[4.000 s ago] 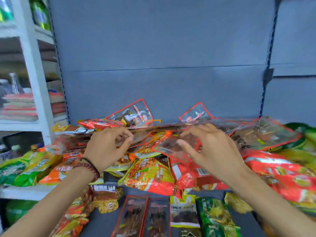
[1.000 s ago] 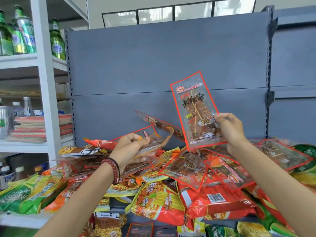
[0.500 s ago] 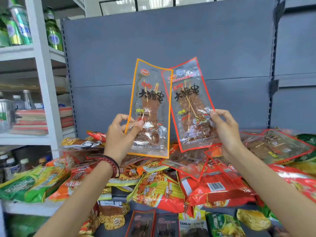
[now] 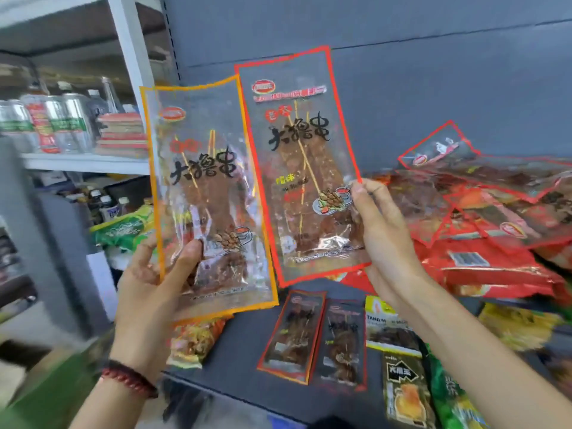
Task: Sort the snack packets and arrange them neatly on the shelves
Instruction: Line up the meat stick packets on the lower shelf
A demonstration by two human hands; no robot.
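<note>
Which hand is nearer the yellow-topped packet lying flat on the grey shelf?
Right. The right hand, pinching the red-edged packet, is just above the yellow-topped packet in the picture; the left hand, holding the orange-edged packet, is well off to its left.

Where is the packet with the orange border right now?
In the head view the orange-bordered packet is held upright left of centre, gripped near its bottom by the left hand, just left of the red-bordered packet that the right hand holds.
</note>
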